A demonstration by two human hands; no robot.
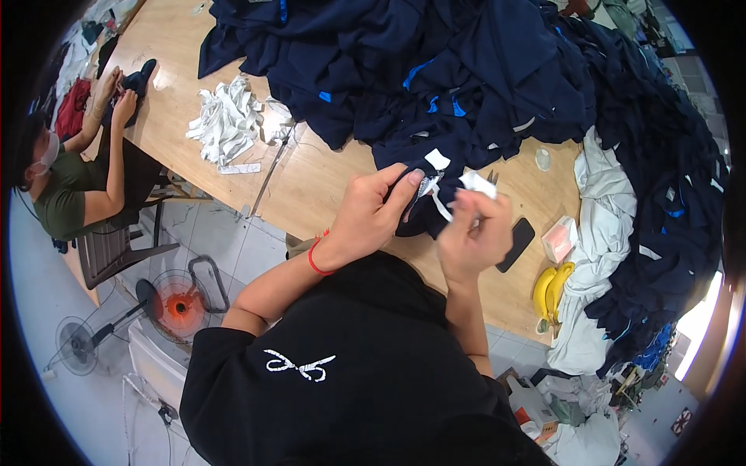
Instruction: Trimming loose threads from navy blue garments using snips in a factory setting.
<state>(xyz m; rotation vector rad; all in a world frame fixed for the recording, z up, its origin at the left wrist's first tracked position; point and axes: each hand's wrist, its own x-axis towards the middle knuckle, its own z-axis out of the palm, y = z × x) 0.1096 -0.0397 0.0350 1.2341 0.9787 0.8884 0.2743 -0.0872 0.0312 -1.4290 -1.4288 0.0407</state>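
currently, left hand (pixel 374 206) grips a navy garment (pixel 423 220), thumb on top; garment lies between the hands. right hand (pixel 475 233) blurred, fingers curled near a white piece (pixel 478 184); cannot tell whether it grips this. beyond both hands: navy pile (pixel 466 70). left of left hand, farther forward: white strips (pixel 225 120). right of right hand: dark phone (pixel 516 245), then bananas (pixel 552 289).

Left hand (pixel 374 208) pinches navy cloth (pixel 420 220); right hand (pixel 475 237) holds white scrap (pixel 477 183).
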